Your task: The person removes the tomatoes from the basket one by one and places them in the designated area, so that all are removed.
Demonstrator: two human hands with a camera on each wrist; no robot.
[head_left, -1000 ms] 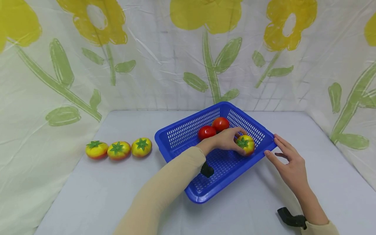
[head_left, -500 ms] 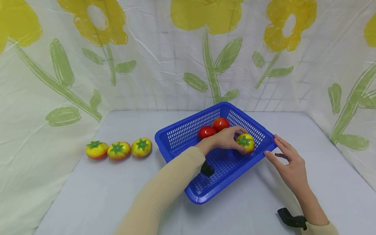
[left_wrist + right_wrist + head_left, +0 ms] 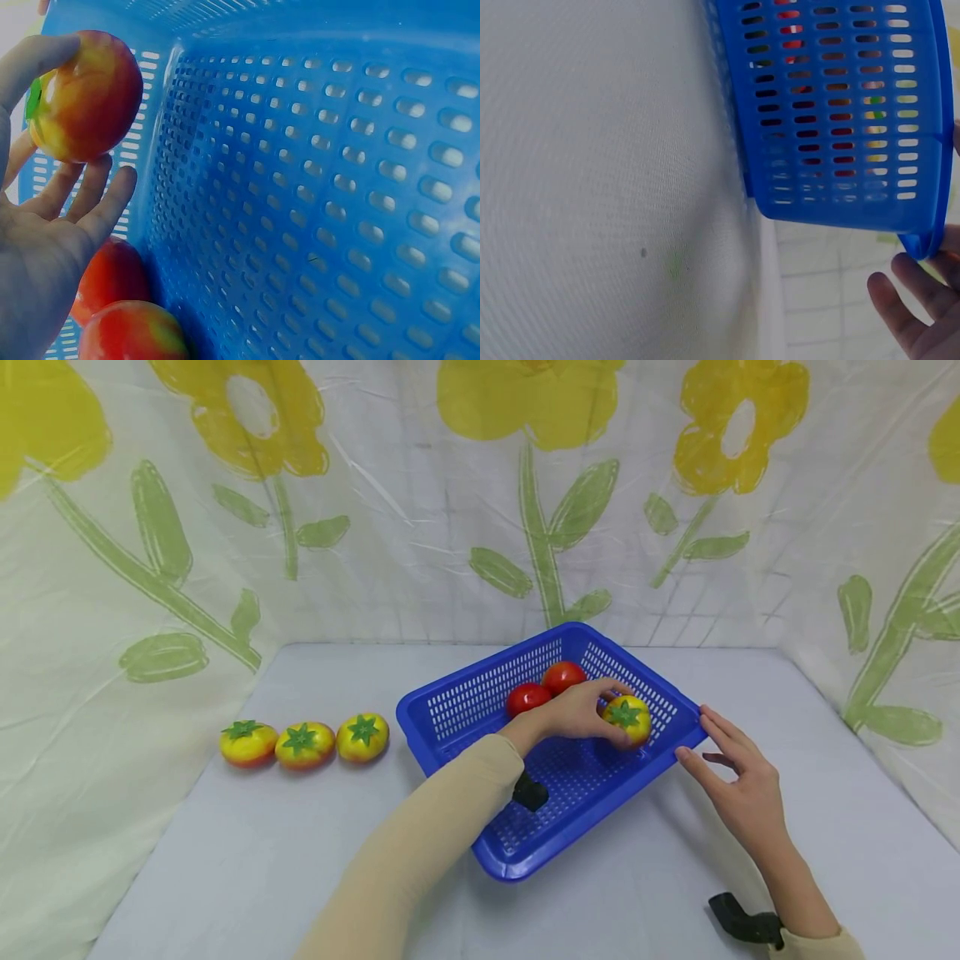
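In the head view, my left hand point(image 3: 581, 712) reaches into the blue basket point(image 3: 510, 867) and grips a yellow-and-red tomato point(image 3: 628, 723) with a green star-shaped leaf top. The left wrist view shows this tomato point(image 3: 90, 97) between thumb and fingers, apart from two red tomatoes point(image 3: 112, 281) in the basket. Those red tomatoes point(image 3: 528, 698) lie by the far wall, leaf tops not visible. My right hand point(image 3: 742, 781) holds the basket's right corner by the rim, thumb and fingers on either side. In the right wrist view, some fingers point(image 3: 922, 289) stand off the rim.
Three yellow-and-red tomatoes point(image 3: 300, 745) sit in a row on the white table point(image 3: 300, 860), left of the basket. A white cloth point(image 3: 375, 527) with painted flowers hangs behind. A dark wrist mount point(image 3: 746, 922) is on each arm.
The tomato in my left hand has shifted slightly upward in the head view, with the hand. My right hand and the basket stay nearly still.
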